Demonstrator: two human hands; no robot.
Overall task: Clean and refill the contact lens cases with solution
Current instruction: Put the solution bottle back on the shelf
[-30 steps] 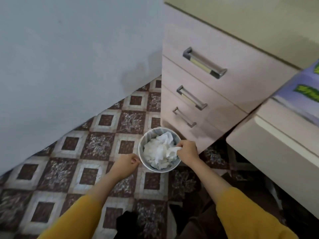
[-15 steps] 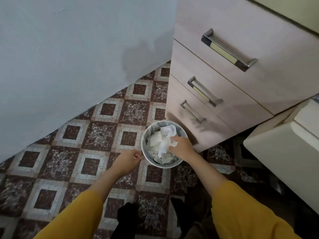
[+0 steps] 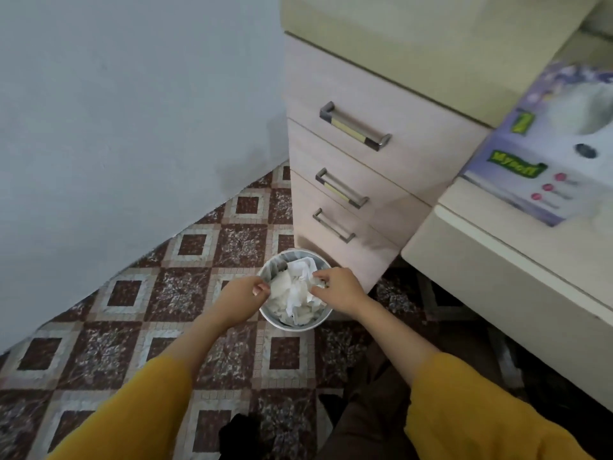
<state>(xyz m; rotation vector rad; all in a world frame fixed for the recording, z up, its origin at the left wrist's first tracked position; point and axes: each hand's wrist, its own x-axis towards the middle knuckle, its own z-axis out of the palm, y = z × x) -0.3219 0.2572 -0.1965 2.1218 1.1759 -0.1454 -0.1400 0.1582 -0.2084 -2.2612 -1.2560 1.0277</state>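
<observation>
A small round waste bin stands on the tiled floor, filled with crumpled white tissues. My right hand hovers over the bin's right side, its curled fingertips pinching a bit of tissue. At the left rim my left hand has its fingertips pinched together; whether it holds the rim I cannot tell. No contact lens case or solution bottle is in view.
A pale drawer unit with three metal handles stands right behind the bin. A desk edge juts out at the right and carries a purple tissue box. A grey wall closes the left side above the patterned floor.
My right hand went from the bin's rim into the tissues and now sits over its right side. My left hand moved right onto the left rim. The view tilted up.
</observation>
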